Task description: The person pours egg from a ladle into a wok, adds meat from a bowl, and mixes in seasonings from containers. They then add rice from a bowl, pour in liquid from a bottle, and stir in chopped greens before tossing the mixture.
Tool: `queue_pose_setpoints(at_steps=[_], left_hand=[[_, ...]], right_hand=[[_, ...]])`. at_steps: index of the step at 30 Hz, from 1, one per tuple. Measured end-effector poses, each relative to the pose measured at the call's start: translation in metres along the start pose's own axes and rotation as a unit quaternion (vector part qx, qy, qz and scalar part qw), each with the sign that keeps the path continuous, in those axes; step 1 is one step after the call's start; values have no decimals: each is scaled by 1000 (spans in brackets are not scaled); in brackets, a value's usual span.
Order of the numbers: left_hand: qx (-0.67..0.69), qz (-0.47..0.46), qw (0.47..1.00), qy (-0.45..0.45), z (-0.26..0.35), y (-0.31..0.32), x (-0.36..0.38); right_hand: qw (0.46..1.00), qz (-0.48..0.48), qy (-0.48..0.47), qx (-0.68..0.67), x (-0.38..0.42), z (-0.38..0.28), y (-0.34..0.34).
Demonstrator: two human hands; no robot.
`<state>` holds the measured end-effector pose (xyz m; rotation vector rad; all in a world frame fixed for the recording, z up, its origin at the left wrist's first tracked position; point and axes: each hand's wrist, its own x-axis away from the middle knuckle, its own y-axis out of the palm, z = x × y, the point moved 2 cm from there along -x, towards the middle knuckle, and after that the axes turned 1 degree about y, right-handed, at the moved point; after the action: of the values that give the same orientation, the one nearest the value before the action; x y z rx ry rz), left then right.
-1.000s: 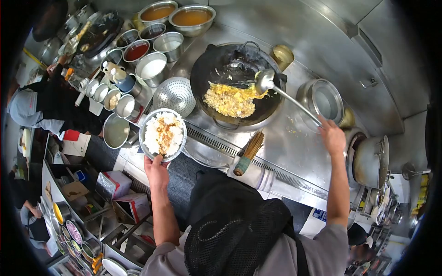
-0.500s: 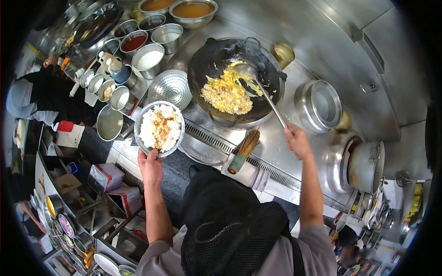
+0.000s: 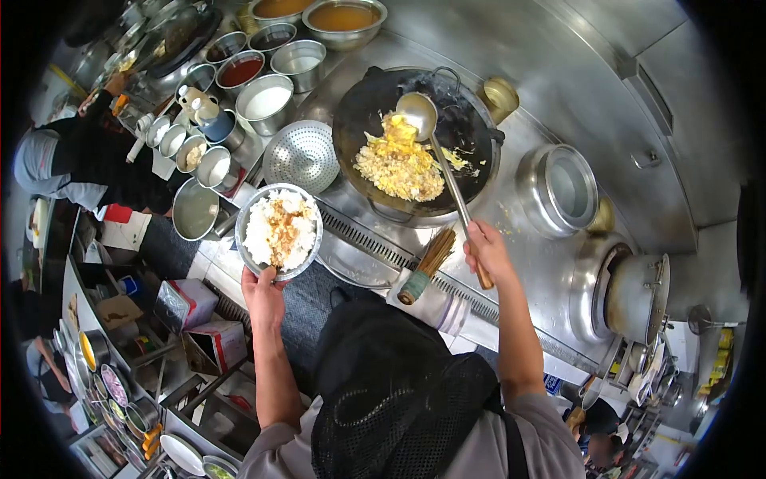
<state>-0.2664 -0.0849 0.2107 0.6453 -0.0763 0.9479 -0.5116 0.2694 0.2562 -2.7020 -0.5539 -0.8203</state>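
Note:
My left hand (image 3: 263, 292) grips the near rim of a metal bowl (image 3: 316, 247), thumb at the edge. White rice (image 3: 297, 231) with brown sauce over its middle fills that bowl. Closed around the wooden handle of a long ladle (image 3: 448, 172) is my right hand (image 3: 487, 251). The ladle's round head lies inside a black wok (image 3: 471, 128), at the far edge of the food. Fried rice (image 3: 399, 172) and yellow egg (image 3: 395, 137) sit in a heap toward the wok's left side. A bamboo brush (image 3: 431, 263) with a green-wrapped end lies between my hands, touching neither.
A perforated strainer (image 3: 302, 157) sits left of the wok, beside several metal tubs of sauces and powders, including a red sauce (image 3: 241, 72). Stacked metal pots (image 3: 558, 190) stand on the right. Another person (image 3: 88, 164) is at the far left. Boxes (image 3: 185, 306) lie below left.
My right hand has drawn the ladle toward me and left. Its head has turned and moved off the egg's right side to the far side. The bowl stays in my left hand.

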Motion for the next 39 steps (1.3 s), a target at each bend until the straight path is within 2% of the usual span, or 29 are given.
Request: queue_pose_setpoints(at_steps=[2, 5, 9, 12, 14, 15, 19, 22, 25, 26, 27, 28, 30, 31, 33, 37, 39], left_hand=[[-5, -2, 1000, 0, 0, -2, 3], [11, 7, 1000, 6, 1, 2, 4], [-1, 10, 1000, 1, 2, 0, 4], [3, 12, 1000, 1, 2, 2, 4], [0, 6, 1000, 3, 3, 2, 3], [0, 3, 1000, 4, 3, 3, 2], [-7, -1, 1000, -3, 6, 8, 1], [-5, 6, 1000, -4, 4, 11, 0], [-7, -7, 1000, -9, -2, 9, -5], [-8, -7, 1000, -8, -3, 9, -5], [-9, -5, 1000, -7, -3, 9, -5], [-8, -4, 1000, -7, -3, 10, -5], [-3, 0, 1000, -5, -3, 10, -4], [-2, 3, 1000, -6, -2, 12, -3], [2, -12, 1000, -5, 0, 15, -2], [-5, -4, 1000, -9, -5, 12, -7], [-15, 0, 1000, -14, -6, 12, -9]], right_hand=[[1000, 27, -5, 2, 6, 0, -6], [981, 108, -88, 132, -7, -13, -17], [966, 162, -53, 194, -32, -18, -6], [981, 122, -34, 148, -36, -11, 4], [979, 56, -66, 184, -31, -8, 4], [980, 44, -44, 188, -25, -11, -5], [959, 16, -72, 273, 17, -38, -11], [970, 19, -49, 236, 33, -44, -10], [958, 8, -5, 287, 23, -24, -30], [903, 68, -177, 385, 4, -1, -46], [807, 124, -341, 466, 6, -8, -40], [806, 122, -343, 467, 10, -8, -39], [906, 149, -151, 367, 25, -13, -37], [905, 146, -150, 369, 31, -19, -33], [930, 201, -58, 302, 40, -20, -33], [912, 231, -100, 325, 10, -18, -35], [953, 180, 6, 242, -4, -32, -14]])
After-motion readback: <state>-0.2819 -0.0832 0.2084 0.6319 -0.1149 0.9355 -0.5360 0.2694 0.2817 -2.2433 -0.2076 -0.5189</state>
